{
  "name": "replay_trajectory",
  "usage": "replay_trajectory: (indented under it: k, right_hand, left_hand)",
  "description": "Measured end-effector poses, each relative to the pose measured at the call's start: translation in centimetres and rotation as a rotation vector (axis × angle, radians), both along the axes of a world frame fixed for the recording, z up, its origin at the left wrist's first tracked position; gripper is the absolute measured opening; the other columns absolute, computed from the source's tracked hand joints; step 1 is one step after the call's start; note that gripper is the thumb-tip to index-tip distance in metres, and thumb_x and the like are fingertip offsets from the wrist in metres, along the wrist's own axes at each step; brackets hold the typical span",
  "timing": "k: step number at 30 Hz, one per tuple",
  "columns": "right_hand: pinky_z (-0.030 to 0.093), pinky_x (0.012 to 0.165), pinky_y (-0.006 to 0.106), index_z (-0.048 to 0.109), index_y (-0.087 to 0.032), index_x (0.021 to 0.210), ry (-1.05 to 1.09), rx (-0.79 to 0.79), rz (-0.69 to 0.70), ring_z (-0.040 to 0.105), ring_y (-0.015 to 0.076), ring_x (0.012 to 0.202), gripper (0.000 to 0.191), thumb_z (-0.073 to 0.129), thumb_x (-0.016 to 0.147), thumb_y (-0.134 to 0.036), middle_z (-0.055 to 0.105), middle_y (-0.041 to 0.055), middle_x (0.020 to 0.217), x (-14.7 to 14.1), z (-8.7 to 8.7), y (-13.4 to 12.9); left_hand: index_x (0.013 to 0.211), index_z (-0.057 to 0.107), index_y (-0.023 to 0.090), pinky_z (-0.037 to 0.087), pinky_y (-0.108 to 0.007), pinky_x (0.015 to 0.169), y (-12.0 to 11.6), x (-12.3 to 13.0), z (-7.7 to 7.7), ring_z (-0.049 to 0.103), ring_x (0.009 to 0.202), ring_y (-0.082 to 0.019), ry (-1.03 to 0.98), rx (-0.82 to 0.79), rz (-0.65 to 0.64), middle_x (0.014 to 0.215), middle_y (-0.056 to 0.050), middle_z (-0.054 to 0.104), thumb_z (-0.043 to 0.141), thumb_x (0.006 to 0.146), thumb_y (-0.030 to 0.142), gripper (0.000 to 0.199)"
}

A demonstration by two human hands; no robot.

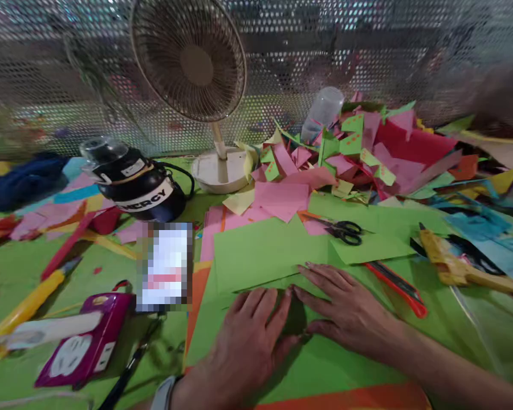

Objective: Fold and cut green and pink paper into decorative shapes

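Green paper (265, 250) with a straight edge lies in front of me on more green sheets (346, 370), and orange paper shows beneath them. My left hand (254, 330) rests on the green paper near that edge, its fingers curved downward, and what is under them is hidden. To its right, my right hand (346, 310) lies with fingers spread, the fingertips on the paper's edge and close to my left fingers. Black scissors (346, 230) sit beyond my right hand. A red and black cutter (397, 287) lies to the right of it.
A fan (196, 65) and a black jar (147, 191) stand at the back. Colored scraps (359, 148) and a clear cup (325, 111) pile up back right. A yellow glue gun (457, 262) is at right; a blurred phone (166, 267) and purple box (85, 341) are left.
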State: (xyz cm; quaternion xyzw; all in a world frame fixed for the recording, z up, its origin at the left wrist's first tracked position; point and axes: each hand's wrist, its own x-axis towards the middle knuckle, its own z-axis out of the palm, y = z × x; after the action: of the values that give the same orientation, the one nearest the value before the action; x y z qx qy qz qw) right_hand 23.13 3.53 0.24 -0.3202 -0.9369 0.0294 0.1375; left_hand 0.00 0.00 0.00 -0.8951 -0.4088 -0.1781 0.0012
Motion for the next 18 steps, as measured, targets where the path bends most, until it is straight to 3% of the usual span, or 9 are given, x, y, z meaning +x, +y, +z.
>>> replay_trajectory:
  k: [7,12,16,18]
  right_hand:
    - [0.048,0.097,0.051,0.062,-0.019,0.126,-0.037,0.022,-0.009,0.050,0.0340,0.126,0.048,0.048,0.093,-0.052,0.056,0.0183,0.136,0.1,0.0,-0.4]
    - [0.045,0.100,0.049,0.061,-0.020,0.127,-0.081,0.033,-0.007,0.048,0.0328,0.128,0.051,0.052,0.090,-0.055,0.055,0.0154,0.138,0.3,0.1,-0.2]
    - [0.043,0.101,0.050,0.060,-0.018,0.127,-0.144,0.051,0.026,0.046,0.0333,0.130,0.049,0.056,0.090,-0.050,0.053,0.0158,0.139,1.3,1.2,-0.1]
    - [0.045,0.098,0.050,0.065,-0.016,0.119,-0.101,0.032,-0.006,0.052,0.0334,0.124,0.040,0.052,0.094,-0.044,0.059,0.0172,0.131,1.4,2.4,0.0]
  left_hand:
    - [0.122,0.060,0.015,0.042,-0.038,0.083,0.1,-0.1,-0.1,0.057,0.097,-0.025,0.070,0.013,-0.031,0.108,-0.010,0.067,0.030,0.101,0.043,0.046]
    - [0.120,0.061,0.013,0.043,-0.038,0.084,0.4,-0.2,0.2,0.057,0.098,-0.025,0.161,-0.020,-0.068,0.109,-0.009,0.067,0.037,0.099,0.047,0.046]
    - [0.118,0.062,0.012,0.044,-0.039,0.083,0.5,-0.2,0.3,0.058,0.099,-0.027,0.209,-0.040,-0.097,0.111,-0.010,0.066,0.046,0.096,0.050,0.046]
    - [0.119,0.060,0.010,0.045,-0.038,0.080,0.5,-0.1,0.5,0.058,0.095,-0.026,0.203,-0.040,-0.101,0.108,-0.011,0.067,0.049,0.094,0.051,0.049]
